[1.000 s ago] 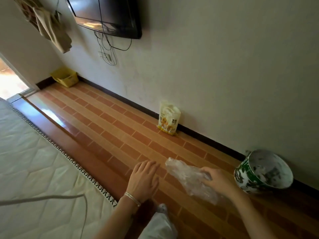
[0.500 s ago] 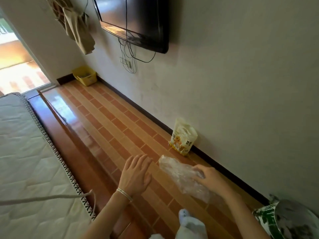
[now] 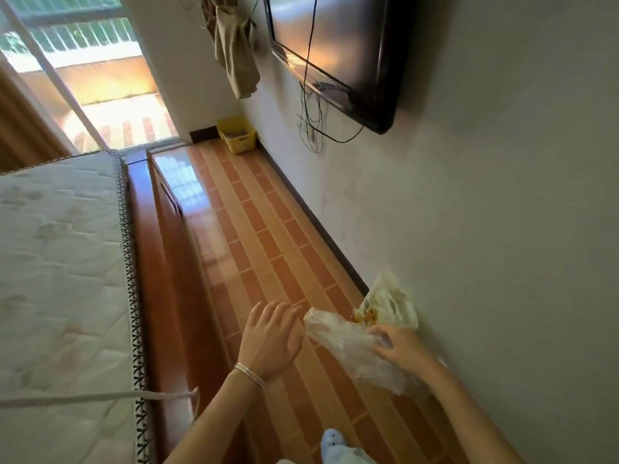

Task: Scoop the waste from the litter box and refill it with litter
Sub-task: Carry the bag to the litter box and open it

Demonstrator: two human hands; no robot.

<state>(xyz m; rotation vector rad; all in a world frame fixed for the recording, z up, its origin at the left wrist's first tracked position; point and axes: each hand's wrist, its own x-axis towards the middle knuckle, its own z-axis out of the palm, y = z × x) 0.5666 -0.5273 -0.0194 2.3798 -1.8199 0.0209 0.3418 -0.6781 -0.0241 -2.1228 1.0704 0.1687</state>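
Observation:
My right hand [image 3: 400, 349] grips a crumpled clear plastic bag [image 3: 348, 346], held out in front of me above the tiled floor. My left hand [image 3: 269, 339] hovers just left of the bag's open end with its fingers straight and holds nothing. A white and yellow litter bag [image 3: 390, 304] leans against the wall right behind the plastic bag. At the far end of the floor, in the corner by the wall, stands a yellow litter box [image 3: 237, 135] with grey litter inside.
A mattress [image 3: 63, 272] on a wooden bed frame [image 3: 167, 262] runs along the left. A wall-mounted TV [image 3: 338, 51] with dangling cables hangs on the right wall. A glass door [image 3: 100, 82] lies at the far end. My slippered foot [image 3: 333, 443] is at the bottom.
My view has swung left and up: the green and white bucket has left the frame and the glass door and yellow litter box have come closer. Both hands keep their pose around the plastic bag.

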